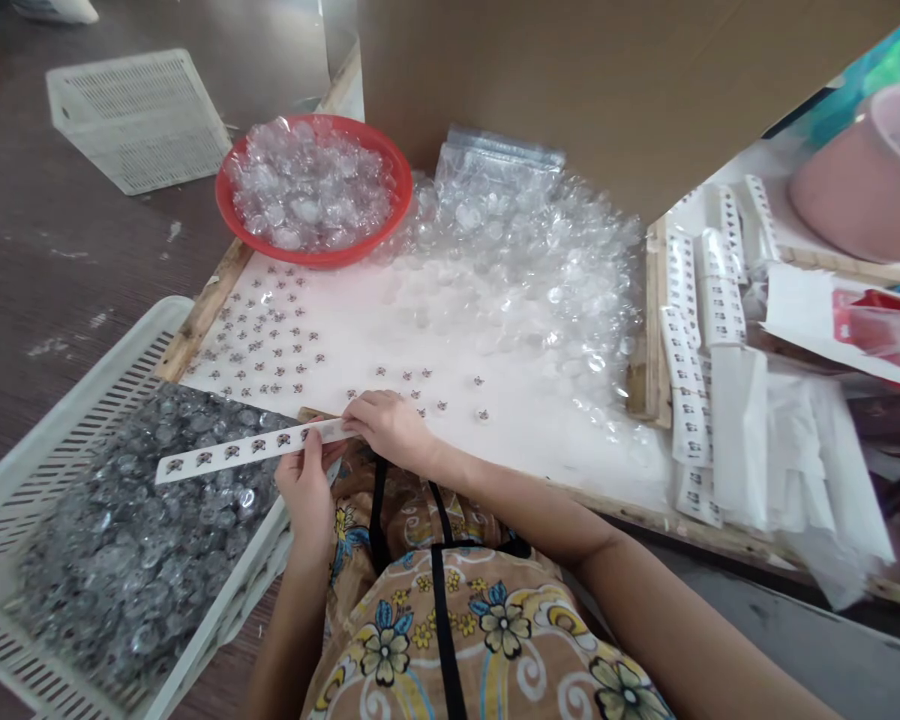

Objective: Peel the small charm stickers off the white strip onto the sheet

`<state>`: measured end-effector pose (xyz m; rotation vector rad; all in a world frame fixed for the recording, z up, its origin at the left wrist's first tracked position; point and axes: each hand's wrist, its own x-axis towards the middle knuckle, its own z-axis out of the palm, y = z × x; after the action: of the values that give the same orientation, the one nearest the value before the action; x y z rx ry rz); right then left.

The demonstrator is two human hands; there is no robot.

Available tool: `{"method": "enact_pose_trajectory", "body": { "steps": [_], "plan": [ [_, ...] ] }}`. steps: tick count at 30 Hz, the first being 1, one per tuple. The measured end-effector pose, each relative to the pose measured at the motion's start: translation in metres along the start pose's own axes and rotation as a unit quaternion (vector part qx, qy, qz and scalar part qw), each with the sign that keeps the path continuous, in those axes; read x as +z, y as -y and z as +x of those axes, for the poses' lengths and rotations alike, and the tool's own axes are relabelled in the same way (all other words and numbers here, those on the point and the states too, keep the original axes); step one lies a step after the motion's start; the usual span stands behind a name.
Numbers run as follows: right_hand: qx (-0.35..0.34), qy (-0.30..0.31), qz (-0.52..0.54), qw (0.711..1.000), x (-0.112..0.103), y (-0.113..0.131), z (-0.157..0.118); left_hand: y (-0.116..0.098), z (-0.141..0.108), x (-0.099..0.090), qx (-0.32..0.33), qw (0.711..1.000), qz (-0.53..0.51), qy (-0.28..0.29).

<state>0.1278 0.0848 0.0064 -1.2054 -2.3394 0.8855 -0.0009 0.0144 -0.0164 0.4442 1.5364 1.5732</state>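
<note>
White paper makes up the long narrow strip printed with a row of small dark animal-face motifs (244, 452), which we see held just in front of the body at the near edge of the white-topped, wood-edged table (367, 330). Its free end reaches out leftward over the white slatted plastic basket (67, 412), where glossy clear plastic pieces (157, 520) lie heaped.

Our left hand (307, 490) pinches the strip between thumb and fingers, partway along. Our right hand (391, 428) is at the strip's other end, fingers curled and touching it; its fingertips are partly hidden, so we cannot tell whether they are pressed together on the paper or only resting against it.

Beyond the hands, small loose animal-face pieces (483, 414) are scattered over the tabletop, more thickly towards the left. Behind them stands a round red plastic bowl (307, 258) piled with clear plastic pieces. To its right spreads a loose heap of shiny clear plastic discs (570, 290), perhaps domed, though blur and glare make their shape uncertain. Further right, we find bundles of similar printed white strips (688, 390).
</note>
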Motion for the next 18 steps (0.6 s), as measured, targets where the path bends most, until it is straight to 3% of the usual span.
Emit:
{"method": "enact_pose_trajectory", "body": {
  "steps": [2, 6, 10, 14, 18],
  "plan": [
    [-0.018, -0.017, 0.006, 1.000, 0.004, -0.001, -0.001, 0.000, 0.001, 0.002, -0.004, 1.000, -0.012, -0.004],
    [-0.035, -0.104, 0.158, 0.981, -0.007, -0.015, 0.010, 0.002, 0.004, 0.001, -0.013, 0.999, -0.026, -0.019],
    [0.116, -0.192, 0.236, 0.946, -0.038, -0.053, 0.034, 0.002, 0.004, -0.003, -0.021, 0.999, -0.034, -0.027],
    [0.205, -0.166, 0.185, 0.947, -0.057, -0.087, 0.048, 0.002, 0.002, -0.004, -0.035, 0.999, -0.037, -0.013],
    [0.237, -0.138, 0.150, 0.950, -0.056, -0.098, 0.049, 0.003, 0.000, -0.004, -0.035, 0.999, -0.038, -0.002]
  ]
}}
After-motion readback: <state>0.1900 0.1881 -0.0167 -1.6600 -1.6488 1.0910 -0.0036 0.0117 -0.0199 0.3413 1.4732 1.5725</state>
